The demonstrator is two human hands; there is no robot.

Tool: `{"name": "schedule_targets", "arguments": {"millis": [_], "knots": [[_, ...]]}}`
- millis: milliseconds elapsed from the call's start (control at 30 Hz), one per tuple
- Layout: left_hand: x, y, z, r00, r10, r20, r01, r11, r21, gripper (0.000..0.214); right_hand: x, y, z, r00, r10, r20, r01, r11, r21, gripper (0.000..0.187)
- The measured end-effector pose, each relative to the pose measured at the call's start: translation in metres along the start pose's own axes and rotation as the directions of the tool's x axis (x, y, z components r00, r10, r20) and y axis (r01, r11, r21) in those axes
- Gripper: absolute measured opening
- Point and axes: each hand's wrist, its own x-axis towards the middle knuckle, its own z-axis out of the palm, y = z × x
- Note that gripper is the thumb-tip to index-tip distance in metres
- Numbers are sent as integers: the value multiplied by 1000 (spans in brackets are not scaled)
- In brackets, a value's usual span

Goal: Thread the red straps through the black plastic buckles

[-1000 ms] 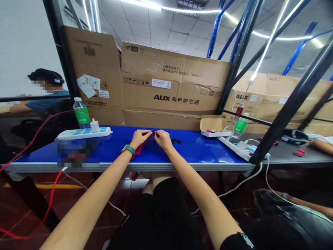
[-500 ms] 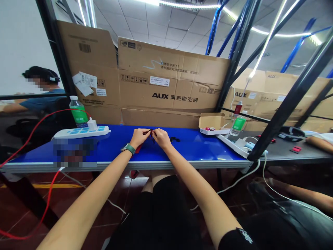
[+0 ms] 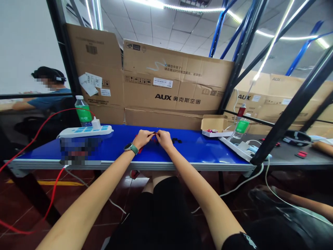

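My left hand [image 3: 142, 139] and right hand [image 3: 164, 140] are pinching a small dark piece [image 3: 155, 133] behind the blue counter's front edge [image 3: 213, 166], seemingly unfinished; small black parts [image 3: 179, 141] are lying unheld.

aux [image 3: 163, 97] on cardboard [image 3: 179, 88], label text [image 3: 162, 82] unclear

"What's worn at eight o'clock in view?"
"A wristwatch [image 3: 128, 147] on a green strap [image 3: 134, 149]."
"And at five?"
"A short black sleeve [image 3: 232, 241], with a pale marking [image 3: 248, 240] near its edge."
"And six?"
"Black shorts [image 3: 156, 218], with a thin white line [image 3: 125, 219] toward seven o'clock."
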Motion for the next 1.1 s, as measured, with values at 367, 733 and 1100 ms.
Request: {"name": "schedule_targets", "arguments": {"millis": [367,733,1100], "knots": [[0,2,0,998,10,-57,-7,999,48,23,-2,-3,0,997,-67,-43,68,998,2,20],[0,-1,2,999,-38,-19,40,990,134,24,1,-2,3,995,94,-18,-88,970,226,9],[0,-1,6,998,9,-65,-4,997,80,22,-1,-6,-4,995,95,-33,-85,969,230,11]]}}
